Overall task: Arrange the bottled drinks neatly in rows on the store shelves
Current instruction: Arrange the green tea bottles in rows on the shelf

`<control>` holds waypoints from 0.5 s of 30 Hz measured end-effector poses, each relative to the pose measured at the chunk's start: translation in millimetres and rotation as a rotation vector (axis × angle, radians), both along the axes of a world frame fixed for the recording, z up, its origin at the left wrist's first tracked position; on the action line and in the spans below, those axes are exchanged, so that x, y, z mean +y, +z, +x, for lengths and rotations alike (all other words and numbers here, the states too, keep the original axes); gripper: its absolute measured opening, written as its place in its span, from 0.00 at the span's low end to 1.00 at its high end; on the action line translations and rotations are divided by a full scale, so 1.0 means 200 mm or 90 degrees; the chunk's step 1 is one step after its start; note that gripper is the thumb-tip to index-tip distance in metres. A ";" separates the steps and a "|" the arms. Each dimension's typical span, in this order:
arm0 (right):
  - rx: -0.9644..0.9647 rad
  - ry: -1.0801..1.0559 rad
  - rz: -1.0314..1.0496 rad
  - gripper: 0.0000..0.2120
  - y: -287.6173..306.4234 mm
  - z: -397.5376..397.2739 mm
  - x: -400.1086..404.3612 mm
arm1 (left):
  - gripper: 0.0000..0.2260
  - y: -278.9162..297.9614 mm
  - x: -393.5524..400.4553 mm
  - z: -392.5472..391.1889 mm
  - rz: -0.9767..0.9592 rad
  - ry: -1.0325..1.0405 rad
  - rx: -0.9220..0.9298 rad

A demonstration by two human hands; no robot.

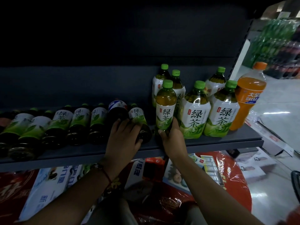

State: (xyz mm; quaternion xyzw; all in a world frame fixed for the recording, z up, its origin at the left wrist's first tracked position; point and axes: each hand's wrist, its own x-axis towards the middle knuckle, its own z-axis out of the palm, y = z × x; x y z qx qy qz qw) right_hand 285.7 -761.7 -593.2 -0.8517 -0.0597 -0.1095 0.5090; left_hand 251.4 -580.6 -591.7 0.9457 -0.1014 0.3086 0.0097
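Dimly lit, dark grey metal store shelf (211,141) running across the view, left part in deep shadow

Far left to centre: row of green-tea plastic bottles lying on their sides (53,125), white-and-green labels up, bases toward the near edge, caps pointing to the shelf back. Among them, right of centre-left, one dark cola bottle with a blue-and-white label (117,111), also lying down

Left hand (123,138) reaches over the shelf edge, palm down, fingers spread and resting on the base of the cola bottle and on the lying green-tea bottle just right of it (138,120). Whether the fingers curl round either bottle cannot be told. Red cord bracelet (106,173) on that wrist

Right hand (172,140) grips the lower part of one upright green-tea bottle with a light green cap (165,106), thumb on its near left side, fingers wrapped behind. Bottle stands at the near middle of the shelf

Right of it: cluster of larger upright green-tea bottles (209,111), several in clear shrink-wrap, some behind, some nearer. At the far right end, upright orange drink bottle with an orange cap (250,96), just beside the cluster

Below the shelf: red plastic bags and printed packages (162,184), blurred
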 end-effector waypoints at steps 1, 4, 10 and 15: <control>-0.003 0.000 -0.007 0.31 0.00 0.00 0.00 | 0.24 0.00 0.00 0.00 0.000 0.002 0.005; 0.008 0.001 -0.026 0.33 0.00 0.00 0.00 | 0.25 0.01 0.00 -0.01 -0.004 0.004 0.028; -0.102 0.015 -0.106 0.38 0.12 -0.24 0.06 | 0.22 0.04 0.04 -0.03 -0.016 -0.013 0.061; -0.033 0.112 -0.265 0.26 0.20 -0.26 0.19 | 0.25 0.08 0.13 -0.07 -0.073 0.036 0.066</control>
